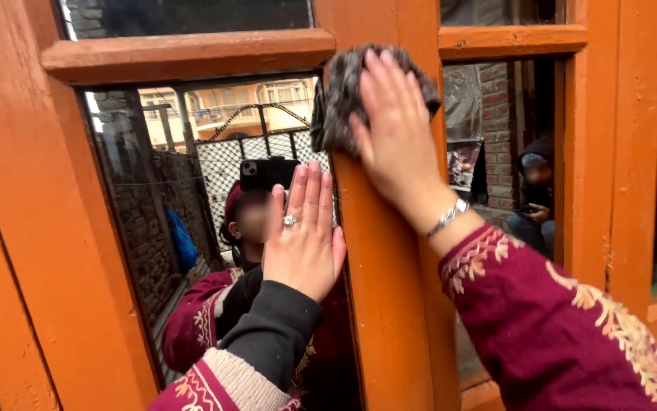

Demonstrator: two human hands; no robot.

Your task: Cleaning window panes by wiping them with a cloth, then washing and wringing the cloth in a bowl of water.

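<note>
The right hand (393, 125) pressed a grey rag (344, 87) flat on the upright orange post (382, 304); the left hand (303, 232) lay open-palmed on the glass (153, 190).

Few such things show here. A dark phone (266, 173) appears as a reflection in the window pane (153, 190), its back with the camera lens turned outward, so its screen is hidden. Through the pane to the right of the orange post, a small rectangular poster or picture (463, 164) hangs against the brick wall, light with reddish patches, too blurred to tell more. No packages or labels are visible.
</note>
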